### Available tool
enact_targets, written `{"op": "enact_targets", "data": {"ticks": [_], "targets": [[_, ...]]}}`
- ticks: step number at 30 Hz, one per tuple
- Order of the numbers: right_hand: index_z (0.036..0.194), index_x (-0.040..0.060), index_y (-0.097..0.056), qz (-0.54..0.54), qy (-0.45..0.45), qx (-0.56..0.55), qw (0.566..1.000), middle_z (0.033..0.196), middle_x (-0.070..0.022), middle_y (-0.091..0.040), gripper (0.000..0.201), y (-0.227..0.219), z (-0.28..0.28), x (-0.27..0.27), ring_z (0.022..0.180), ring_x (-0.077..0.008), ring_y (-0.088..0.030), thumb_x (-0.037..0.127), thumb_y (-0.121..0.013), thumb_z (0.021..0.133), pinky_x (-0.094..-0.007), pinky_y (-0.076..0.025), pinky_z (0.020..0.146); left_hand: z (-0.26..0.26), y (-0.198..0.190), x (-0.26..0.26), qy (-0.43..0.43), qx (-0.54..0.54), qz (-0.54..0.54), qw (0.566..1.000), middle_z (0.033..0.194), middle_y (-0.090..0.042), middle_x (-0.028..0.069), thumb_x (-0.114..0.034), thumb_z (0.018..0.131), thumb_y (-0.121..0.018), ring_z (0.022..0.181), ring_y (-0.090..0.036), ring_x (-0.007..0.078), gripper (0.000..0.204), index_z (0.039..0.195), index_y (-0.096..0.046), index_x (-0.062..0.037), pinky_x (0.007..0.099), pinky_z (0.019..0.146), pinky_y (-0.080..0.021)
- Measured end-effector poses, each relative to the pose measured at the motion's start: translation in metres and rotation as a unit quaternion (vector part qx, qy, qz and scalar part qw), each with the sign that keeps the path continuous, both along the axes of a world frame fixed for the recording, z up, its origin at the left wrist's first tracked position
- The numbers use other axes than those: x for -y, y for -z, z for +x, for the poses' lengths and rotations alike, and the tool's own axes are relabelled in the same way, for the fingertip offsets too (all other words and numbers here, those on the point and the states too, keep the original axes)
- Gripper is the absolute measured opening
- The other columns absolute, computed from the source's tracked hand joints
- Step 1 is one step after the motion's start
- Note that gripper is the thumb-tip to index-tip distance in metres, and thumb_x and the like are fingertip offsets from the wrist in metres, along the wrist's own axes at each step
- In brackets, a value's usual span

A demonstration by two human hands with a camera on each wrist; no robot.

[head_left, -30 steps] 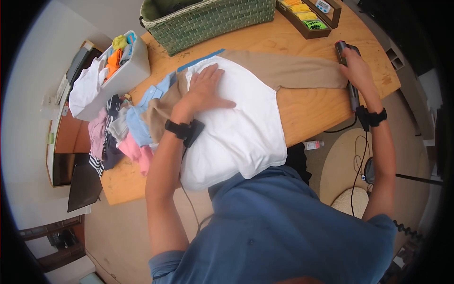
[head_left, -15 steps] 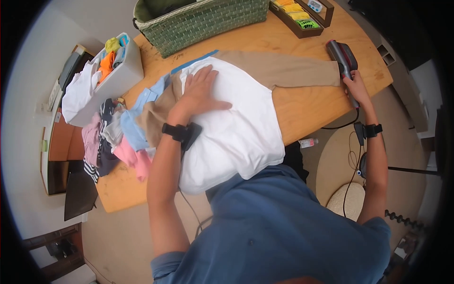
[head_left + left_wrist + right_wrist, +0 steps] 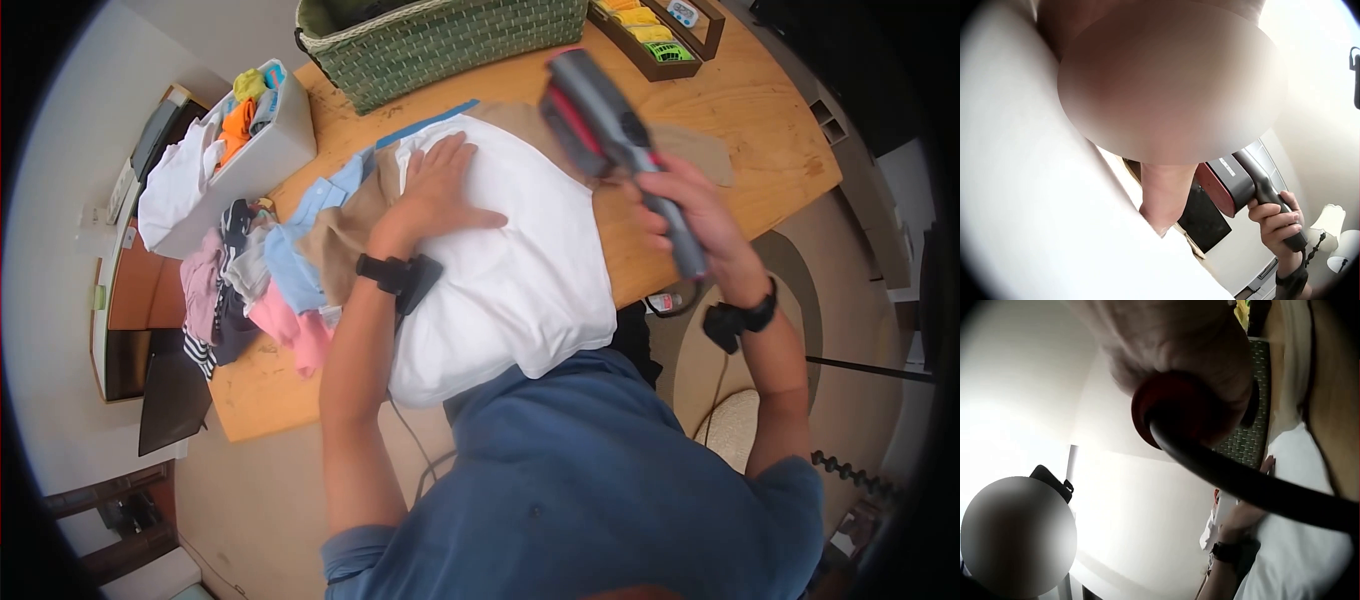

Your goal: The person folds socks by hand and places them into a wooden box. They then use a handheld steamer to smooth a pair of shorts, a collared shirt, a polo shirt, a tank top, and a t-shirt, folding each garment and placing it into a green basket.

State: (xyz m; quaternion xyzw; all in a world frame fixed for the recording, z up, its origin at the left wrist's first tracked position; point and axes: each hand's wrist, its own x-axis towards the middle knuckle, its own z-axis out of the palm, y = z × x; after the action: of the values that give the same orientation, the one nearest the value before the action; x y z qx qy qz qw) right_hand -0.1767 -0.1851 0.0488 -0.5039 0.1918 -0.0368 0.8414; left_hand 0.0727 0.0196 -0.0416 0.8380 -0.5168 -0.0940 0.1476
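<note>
A white shirt (image 3: 515, 270) with tan sleeves and a blue collar edge lies spread on the wooden table, its hem at the person's waist. The left hand (image 3: 438, 190) rests flat on its upper part, fingers straight and thumb spread. Raised over the right tan sleeve (image 3: 705, 152) is a grey handheld garment steamer (image 3: 595, 105) with a red-rimmed head. The right hand (image 3: 700, 212) grips its handle, and the left wrist view shows fingers (image 3: 1277, 219) wrapped round it. In the right wrist view a thick black cord (image 3: 1235, 478) runs from the handle's end.
Crumpled clothes (image 3: 285, 270) lie left of the shirt. Behind them stands a white bin (image 3: 275, 150) of folded garments. A green woven basket (image 3: 450, 60) and a brown box (image 3: 668, 68) with yellow items sit at the back. The table's front edge (image 3: 655, 292) is near the right arm.
The right hand has taken the steamer by its handle, lifted it from the table's right side and brought it left over the sleeve. The left hand stays on the shirt.
</note>
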Motion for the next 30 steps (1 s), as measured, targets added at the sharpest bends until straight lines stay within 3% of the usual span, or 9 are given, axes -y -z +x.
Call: {"op": "enact_targets", "data": {"ticks": [2, 5, 9, 14, 18, 24, 27, 30], "targets": [[0.109, 0.0027, -0.046, 0.032, -0.055, 0.022, 0.998, 0.084, -0.0048, -0.055, 0.022, 0.027, 0.034, -0.006, 0.063, -0.0086, -0.056, 0.014, -0.059, 0.096, -0.0243, -0.047, 0.046, 0.000, -0.001, 0.000, -0.002, -0.003, -0.004, 1.000, 0.156, -0.030, 0.0170, -0.054, 0.060, -0.083, 0.147, -0.021, 0.0363, 0.106, 0.142, -0.043, 0.0005, 0.0482, 0.120, -0.014], [0.108, 0.0025, -0.045, 0.010, -0.050, 0.003, 0.999, 0.083, -0.0049, -0.055, 0.025, 0.049, 0.073, -0.020, 0.062, -0.0092, -0.056, 0.014, -0.061, 0.094, -0.0248, -0.047, 0.045, -0.002, -0.002, -0.001, -0.008, -0.011, -0.011, 1.000, 0.156, -0.031, 0.0167, -0.054, 0.059, -0.083, 0.146, -0.021, 0.0373, 0.107, 0.142, -0.043, 0.0006, 0.0484, 0.120, -0.014], [0.109, 0.0024, -0.045, -0.027, -0.050, -0.013, 0.998, 0.082, -0.0042, -0.054, 0.028, 0.060, 0.086, -0.018, 0.061, -0.0090, -0.056, 0.016, -0.064, 0.093, -0.0248, -0.047, 0.045, -0.003, -0.003, -0.002, -0.010, -0.012, -0.009, 1.000, 0.156, -0.031, 0.0165, -0.054, 0.059, -0.083, 0.146, -0.021, 0.0382, 0.108, 0.142, -0.043, 0.0008, 0.0487, 0.120, -0.013], [0.111, 0.0040, -0.046, -0.043, 0.015, -0.035, 0.998, 0.083, -0.0030, -0.054, 0.028, 0.050, 0.037, 0.017, 0.061, -0.0074, -0.055, 0.018, -0.064, 0.094, -0.0237, -0.047, 0.045, 0.002, 0.004, -0.003, -0.002, -0.006, -0.018, 1.000, 0.156, -0.030, 0.0164, -0.054, 0.060, -0.082, 0.146, -0.021, 0.0383, 0.107, 0.142, -0.042, 0.0012, 0.0492, 0.120, -0.012], [0.109, 0.0042, -0.048, -0.076, 0.120, -0.037, 0.989, 0.086, -0.0036, -0.054, 0.024, 0.050, -0.028, 0.061, 0.061, -0.0075, -0.053, 0.019, -0.061, 0.096, -0.0235, -0.047, 0.046, 0.001, 0.004, -0.003, -0.002, -0.009, -0.018, 1.000, 0.156, -0.029, 0.0170, -0.054, 0.060, -0.082, 0.146, -0.021, 0.0395, 0.108, 0.143, -0.042, 0.0017, 0.0494, 0.120, -0.012], [0.109, 0.0035, -0.048, -0.182, 0.290, -0.084, 0.936, 0.085, -0.0035, -0.052, 0.023, 0.054, -0.086, 0.109, 0.062, -0.0077, -0.052, 0.019, -0.059, 0.097, -0.0237, -0.046, 0.046, -0.002, -0.004, -0.002, -0.002, -0.001, -0.007, 1.000, 0.155, -0.031, 0.0187, -0.054, 0.061, -0.082, 0.145, -0.023, 0.0386, 0.107, 0.142, -0.041, 0.0029, 0.0468, 0.120, -0.016], [0.112, 0.0024, -0.048, -0.216, 0.248, -0.072, 0.941, 0.085, -0.0037, -0.052, 0.026, 0.040, -0.084, 0.101, 0.060, -0.0075, -0.051, 0.019, -0.060, 0.096, -0.0231, -0.045, 0.045, 0.007, 0.001, -0.004, 0.014, -0.013, -0.037, 0.999, 0.151, -0.037, 0.0202, -0.048, 0.069, -0.080, 0.142, -0.032, 0.0370, 0.096, 0.141, -0.042, 0.0027, 0.0443, 0.118, -0.023], [0.115, 0.0012, -0.048, -0.174, 0.112, -0.060, 0.977, 0.083, -0.0035, -0.052, 0.029, 0.007, -0.059, 0.072, 0.057, -0.0071, -0.051, 0.017, -0.060, 0.095, -0.0226, -0.044, 0.043, 0.018, 0.001, -0.004, 0.004, -0.084, -0.086, 0.993, 0.147, -0.043, 0.0198, -0.036, 0.079, -0.075, 0.137, -0.039, 0.0357, 0.076, 0.138, -0.047, 0.0016, 0.0419, 0.115, -0.029]]}}
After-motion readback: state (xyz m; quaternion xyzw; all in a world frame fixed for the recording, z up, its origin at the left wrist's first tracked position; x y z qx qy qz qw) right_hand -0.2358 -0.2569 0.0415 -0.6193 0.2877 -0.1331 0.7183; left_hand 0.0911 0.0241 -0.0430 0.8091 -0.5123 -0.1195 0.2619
